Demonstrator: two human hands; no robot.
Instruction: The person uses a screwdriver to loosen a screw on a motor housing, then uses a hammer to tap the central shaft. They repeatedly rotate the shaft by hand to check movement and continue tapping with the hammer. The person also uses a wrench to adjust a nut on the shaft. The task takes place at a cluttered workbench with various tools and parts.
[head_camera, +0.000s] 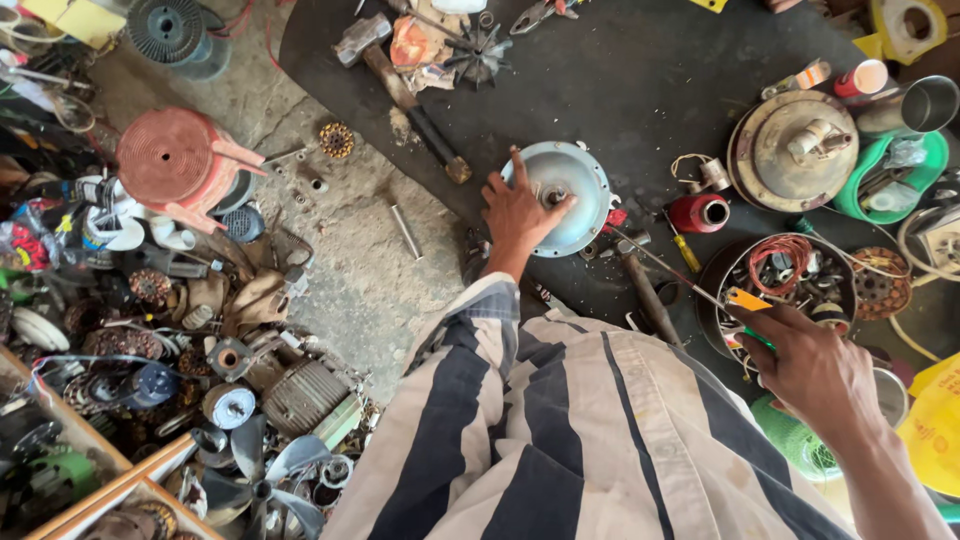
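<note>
Striped garment (560, 430): cream cloth with dark bands, nearest the lens, covering the person's lap and lower body.

Black floor mat (640, 80): large dark sheet on the concrete floor, serving as work surface; parts are spread on it within arm's reach.

Round grey motor cover (562, 195): pale metal disc, lying flat on the mat, hub at centre. Apparently pinned down so that it cannot turn or slide.

Left hand (518, 212): spread over the cover's left side, thumb towards the hub, fingers pressing the rim; grip open and flat, bearing on the cover rather than closed around it.

Right hand (812, 365): well apart from the cover, to its right and nearer the person; grip closed on a thin screwdriver (700, 285), whose orange-and-green handle sits in the fingers while its shaft slants towards the cover's edge.

Hammer (400, 80): lying on the mat above the cover, untouched.

Red thread spool (698, 213): just right of the cover.
</note>
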